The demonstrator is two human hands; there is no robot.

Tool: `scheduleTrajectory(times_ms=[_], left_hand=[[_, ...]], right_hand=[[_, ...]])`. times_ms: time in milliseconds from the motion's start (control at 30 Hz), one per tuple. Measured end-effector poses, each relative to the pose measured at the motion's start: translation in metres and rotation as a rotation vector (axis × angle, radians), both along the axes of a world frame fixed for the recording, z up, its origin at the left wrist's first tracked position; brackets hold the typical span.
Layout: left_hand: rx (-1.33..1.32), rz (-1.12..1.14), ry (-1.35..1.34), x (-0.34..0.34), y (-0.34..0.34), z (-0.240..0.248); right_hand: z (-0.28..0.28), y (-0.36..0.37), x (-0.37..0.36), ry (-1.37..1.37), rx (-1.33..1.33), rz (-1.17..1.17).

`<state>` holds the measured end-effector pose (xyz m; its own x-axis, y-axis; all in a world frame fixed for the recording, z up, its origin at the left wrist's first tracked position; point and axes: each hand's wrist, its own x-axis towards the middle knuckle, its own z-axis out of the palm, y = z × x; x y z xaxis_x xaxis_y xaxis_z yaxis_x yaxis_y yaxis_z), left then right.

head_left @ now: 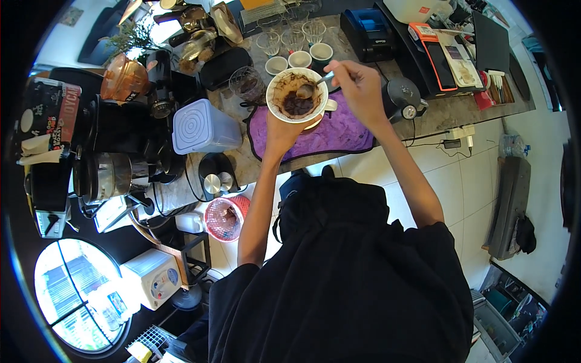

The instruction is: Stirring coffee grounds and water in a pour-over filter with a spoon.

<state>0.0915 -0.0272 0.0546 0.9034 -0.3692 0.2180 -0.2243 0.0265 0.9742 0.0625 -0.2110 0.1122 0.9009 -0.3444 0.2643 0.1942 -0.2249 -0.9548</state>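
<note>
My left hand [282,135] is wrapped round the lower side of a white cup [273,109] with a handle on its right. Dark brown, wet-looking grounds [296,107] lie in the cup, and brown smears coat its inner wall. In my closed right hand [359,92] is the handle of a metal spoon [304,91], whose bowl is down inside the cup. A purple cloth [346,132] with a dark border lies on the counter beneath. Part of a pale round thing [314,124] shows below the cup; I cannot tell what it is.
Small white cups [299,59] and clear glasses [293,40] stand just behind. A lidded plastic container [206,127] is to the left, a black kettle [401,100] to the right. Below the counter edge sits a pink basket [242,206]. Cables hang by a power strip [462,131].
</note>
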Motion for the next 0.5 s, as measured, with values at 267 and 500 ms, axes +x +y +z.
scheduleTrajectory(times_ms=[267, 500], left_hand=[[-0.005, -0.042, 0.056, 0.003, -0.001, -0.003], [-0.077, -0.043, 0.039, 0.005, 0.001, -0.002]], right_hand=[[-0.025, -0.005, 0.007, 0.029, 0.143, 0.030], [-0.004, -0.002, 0.008, -0.049, -0.046, 0.038]])
